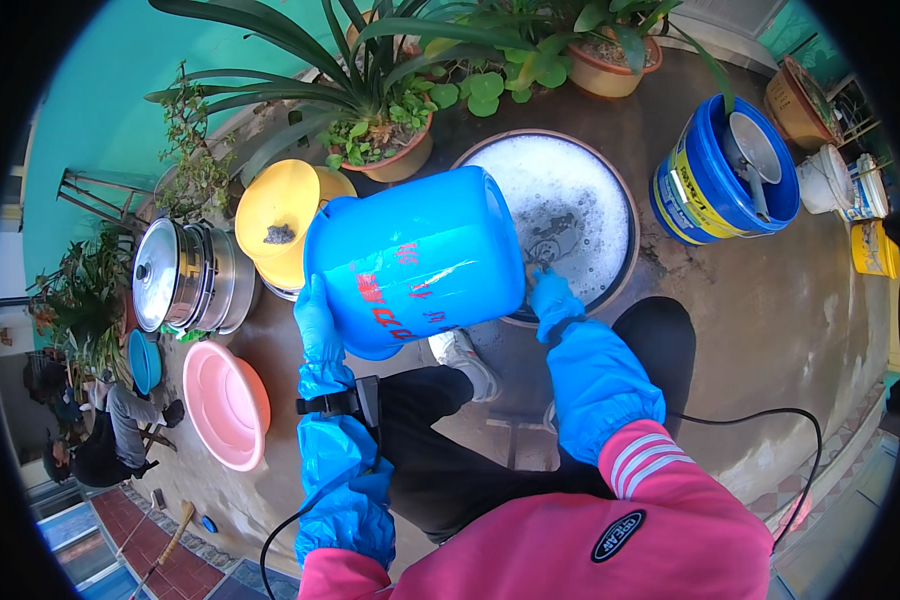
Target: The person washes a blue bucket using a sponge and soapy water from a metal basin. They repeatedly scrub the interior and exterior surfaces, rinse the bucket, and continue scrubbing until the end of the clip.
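A blue plastic bucket [450, 240] with red writing on its side lies tipped over in front of me, its base towards the right. My left hand [316, 315], in a blue glove, grips its rim at the left end. Beside the base, my gloved right hand [556, 298] closes around a grey scrubber [538, 267], seemingly metal wire and mostly hidden by the fingers. Beneath that hand and partly behind the bucket stands a round basin [633, 251] of water covered in white suds.
Potted plants [382, 142] line the wall. At left stand yellow basins [277, 202], stacked steel pots [195, 277] and a pink basin [225, 405]. A larger blue bucket [709, 180] holding a ladle [754, 154] is at right. A person [109, 442] sits far left.
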Tool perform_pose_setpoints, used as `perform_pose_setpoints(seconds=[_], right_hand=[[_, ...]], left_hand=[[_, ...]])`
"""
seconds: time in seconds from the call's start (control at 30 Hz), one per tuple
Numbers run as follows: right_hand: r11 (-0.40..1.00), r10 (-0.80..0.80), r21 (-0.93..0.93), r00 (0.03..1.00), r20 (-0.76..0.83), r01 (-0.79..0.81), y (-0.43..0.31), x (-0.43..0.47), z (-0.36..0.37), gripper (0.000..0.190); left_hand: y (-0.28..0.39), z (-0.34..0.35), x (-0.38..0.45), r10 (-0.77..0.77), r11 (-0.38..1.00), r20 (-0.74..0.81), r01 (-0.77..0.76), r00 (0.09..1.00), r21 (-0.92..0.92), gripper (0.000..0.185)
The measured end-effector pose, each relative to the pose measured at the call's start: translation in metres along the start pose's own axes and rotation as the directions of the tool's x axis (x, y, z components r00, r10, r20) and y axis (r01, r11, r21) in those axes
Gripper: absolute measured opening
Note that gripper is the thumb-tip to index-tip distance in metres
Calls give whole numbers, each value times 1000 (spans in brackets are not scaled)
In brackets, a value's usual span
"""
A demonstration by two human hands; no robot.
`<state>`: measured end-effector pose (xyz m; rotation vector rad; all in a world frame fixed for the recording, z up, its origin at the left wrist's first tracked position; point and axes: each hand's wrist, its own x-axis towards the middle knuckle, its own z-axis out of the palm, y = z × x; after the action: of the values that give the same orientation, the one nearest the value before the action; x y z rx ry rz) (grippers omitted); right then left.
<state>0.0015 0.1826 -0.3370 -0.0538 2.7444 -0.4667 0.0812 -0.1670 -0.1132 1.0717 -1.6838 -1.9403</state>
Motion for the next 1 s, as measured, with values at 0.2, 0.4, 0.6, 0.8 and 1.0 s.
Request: perform_pose_setpoints(seconds=[0.2,0.4,0.6,0.8,1.0], right_hand=[[985,42,137,912,407,-106,6,4,4,31],[108,213,955,945,249,-276,-21,4,-55,42],[8,144,999,989,-44,43,-79,-68,-148,46],[168,-200,907,914,-352,386,-126,-64,-176,46],[154,-238,988,971,29,8,-127,7,-191,50]], left_hand=[[-3,-7,13,-80,997,-50,79,996,-5,36],[-3,-8,17,-47,999,-11,47,999,-20,36],[-2,-8,17,-38,998,-62,41,997,47,37],[-4,-8,18,4,995,-78,4,997,99,36],[-8,-11,21,70,985,-45,-62,997,162,36]])
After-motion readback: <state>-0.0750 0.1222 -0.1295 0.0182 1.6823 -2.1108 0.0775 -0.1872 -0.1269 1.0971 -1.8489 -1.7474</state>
